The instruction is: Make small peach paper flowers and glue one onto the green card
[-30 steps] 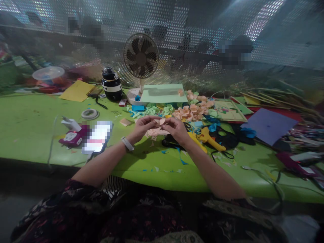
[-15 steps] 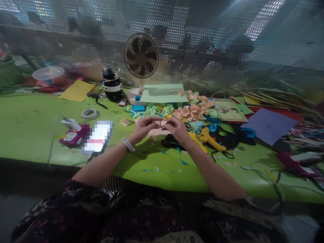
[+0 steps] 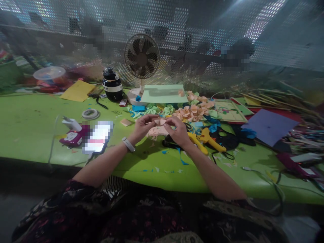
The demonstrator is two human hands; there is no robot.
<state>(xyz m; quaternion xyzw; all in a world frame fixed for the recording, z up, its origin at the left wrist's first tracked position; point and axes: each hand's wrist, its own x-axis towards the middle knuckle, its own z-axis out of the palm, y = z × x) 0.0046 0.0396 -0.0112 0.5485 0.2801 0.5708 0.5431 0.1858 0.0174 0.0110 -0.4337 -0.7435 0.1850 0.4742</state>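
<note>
A small peach paper piece (image 3: 160, 122), apparently folded or curled, is pinched between both hands above the green table. My left hand (image 3: 143, 129) grips its left side with thumb and fingers; a white watch band circles that wrist. On the other side, my right hand (image 3: 178, 130) is closed on the paper's right edge. Below the hands lies a pale pink crumpled-looking heap (image 3: 157, 132), partly covered by them. Black-handled scissors (image 3: 170, 141) rest by my right hand, and a yellow glue gun (image 3: 212, 139) lies farther right. A folded tan paper (image 3: 126, 122) is left of my left hand.
A pile of peach paper petals (image 3: 194, 109) lies behind my hands, near green paper scraps (image 3: 153, 109). Farther back stand a fan (image 3: 142, 57) and a black jar (image 3: 112, 86). To the left are a phone (image 3: 98, 136) and a tape roll (image 3: 90, 114); purple paper (image 3: 269, 125) is right.
Both hands stay in nearly the same place. The peach paper between the fingertips has turned slightly and now looks more rounded, like one joined piece.
</note>
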